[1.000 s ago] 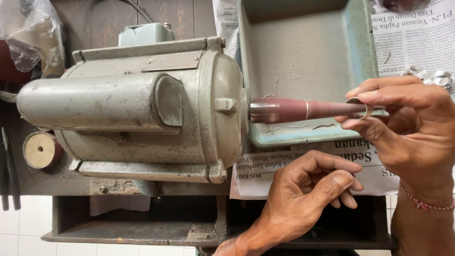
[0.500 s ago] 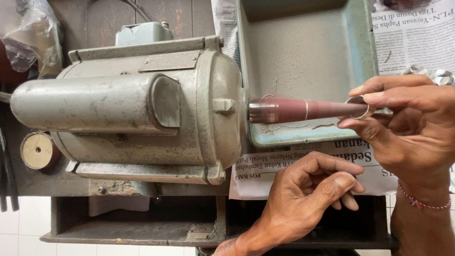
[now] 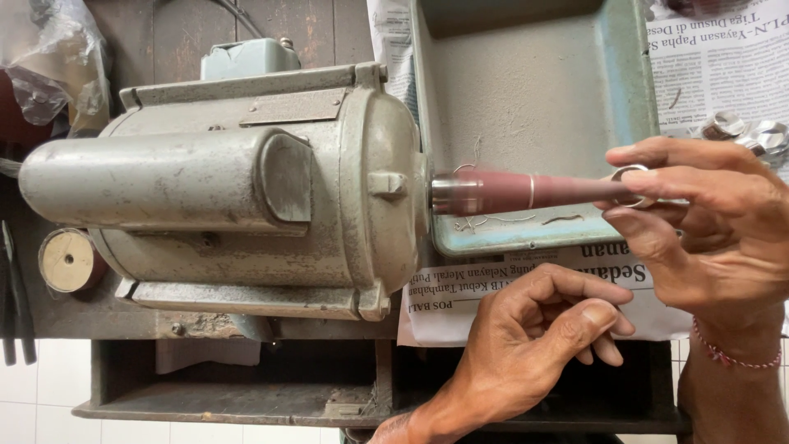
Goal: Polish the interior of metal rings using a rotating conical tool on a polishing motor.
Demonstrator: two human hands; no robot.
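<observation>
A grey-green electric motor [image 3: 246, 197] lies on a wooden bench, its shaft pointing right. A reddish tapered spindle [image 3: 526, 191] sticks out of the shaft over a pale metal tray [image 3: 526, 90]. My right hand [image 3: 699, 222] pinches a small silver ring [image 3: 631, 186] around the spindle's thin tip. My left hand [image 3: 534, 345] rests lower down with fingers curled, empty, on the newspaper [image 3: 460, 300] at the bench edge.
More silver rings [image 3: 744, 131] lie on newspaper at the upper right. A round wooden spool [image 3: 67, 260] sits left of the motor, dark tool handles [image 3: 12, 304] at the far left, a crumpled plastic bag [image 3: 49, 66] top left. White tiled floor shows below.
The view has shifted slightly. My right hand still holds the ring on the spindle tip; my left hand has barely moved.
</observation>
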